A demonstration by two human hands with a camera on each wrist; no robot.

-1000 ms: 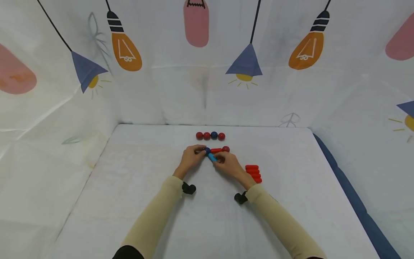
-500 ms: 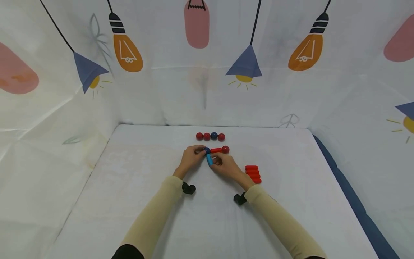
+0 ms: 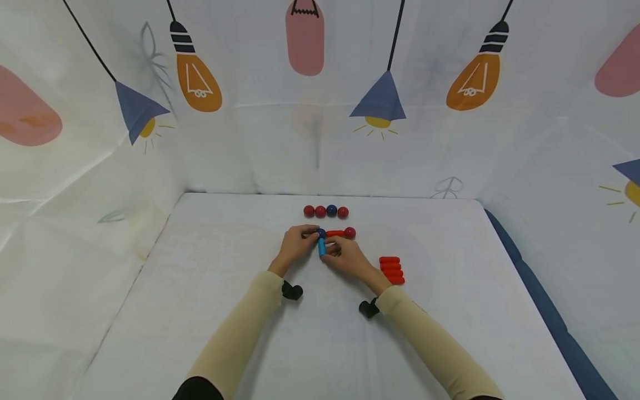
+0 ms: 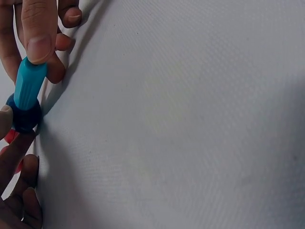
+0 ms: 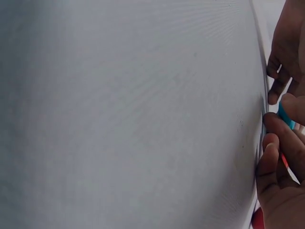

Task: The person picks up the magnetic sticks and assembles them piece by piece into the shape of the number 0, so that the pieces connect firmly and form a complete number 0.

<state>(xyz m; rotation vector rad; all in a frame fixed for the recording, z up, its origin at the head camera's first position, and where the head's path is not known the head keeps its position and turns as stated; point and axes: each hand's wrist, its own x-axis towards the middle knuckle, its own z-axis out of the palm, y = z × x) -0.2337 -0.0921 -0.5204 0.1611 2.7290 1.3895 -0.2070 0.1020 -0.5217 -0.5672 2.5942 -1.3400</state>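
My left hand (image 3: 296, 243) pinches a dark blue ball (image 4: 24, 117) between thumb and finger. A light blue rod (image 4: 31, 86) meets that ball and points toward me in the head view. My right hand (image 3: 348, 256) grips the rod's near end, its thumb on the tip in the left wrist view. From the blue ball a red rod (image 3: 334, 233) runs to the right, ending at a red ball (image 3: 350, 233). In the right wrist view the light blue rod (image 5: 285, 116) is mostly hidden behind fingers.
Beyond the hands, a row of balls lies on the white table (image 3: 225, 333): several red balls (image 3: 309, 211) and one dark blue ball (image 3: 331, 210). Several red rods (image 3: 391, 266) are stacked side by side near my right wrist. Patterned white cloth (image 3: 320, 139) hangs behind the table.
The light blue rod has swung at the blue ball, from slanting right to pointing straight toward me. My right hand moved slightly left and nearer with it; my left hand stays put.
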